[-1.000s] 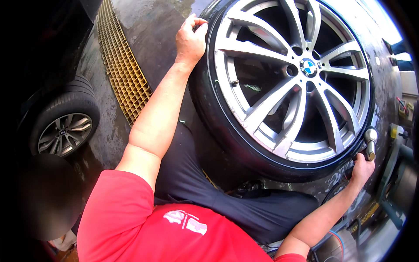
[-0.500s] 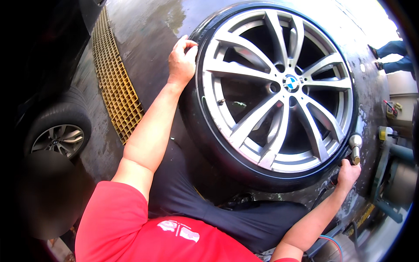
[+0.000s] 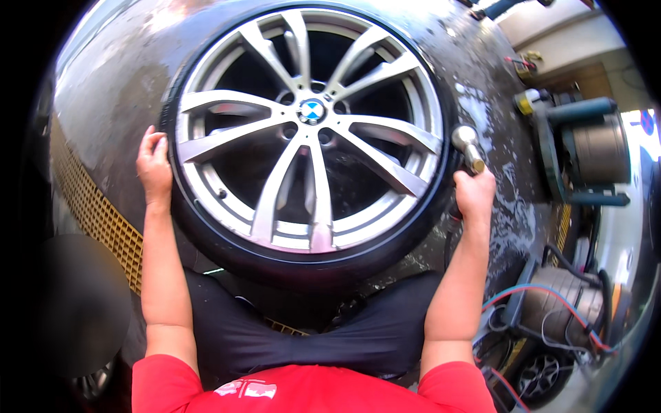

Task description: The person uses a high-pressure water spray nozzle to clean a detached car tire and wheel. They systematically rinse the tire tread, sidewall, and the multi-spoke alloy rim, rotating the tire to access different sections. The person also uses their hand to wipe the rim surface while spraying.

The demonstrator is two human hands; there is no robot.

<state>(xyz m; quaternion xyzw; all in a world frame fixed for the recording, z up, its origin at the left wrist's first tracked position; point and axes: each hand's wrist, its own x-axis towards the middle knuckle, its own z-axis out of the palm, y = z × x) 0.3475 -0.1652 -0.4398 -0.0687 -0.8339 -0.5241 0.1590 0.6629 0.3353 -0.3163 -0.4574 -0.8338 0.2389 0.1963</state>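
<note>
A large silver alloy wheel point(image 3: 231, 135) with twin spokes and a round blue-and-white centre cap fills the middle, face up. Around it sits a thin black tyre point(image 3: 303, 271), above my knees. My left hand point(image 3: 155, 168) is at the tyre's left edge, closed with bent fingers and thumb together; whether it holds anything there is hidden. In my right hand point(image 3: 475, 196), beside the tyre's right edge, is a silver air tool point(image 3: 468, 146) with a rounded head and a brass-coloured end. Its lower part is partly hidden by the hand, and a dark hose hangs below.
Wet floor with foam point(image 3: 513, 206) lies right of the wheel. A yellow floor grating point(image 3: 96, 206) runs along the left. Metal reels in blue-green frames point(image 3: 582, 110) stand at right, with red and blue hoses point(image 3: 551, 292) and another wheel point(image 3: 540, 375) lower right.
My view has turned right, so the wheel and both hands appear further left. The right hand still holds the air tool beside the tyre, and the left stays at the tyre's left edge.
</note>
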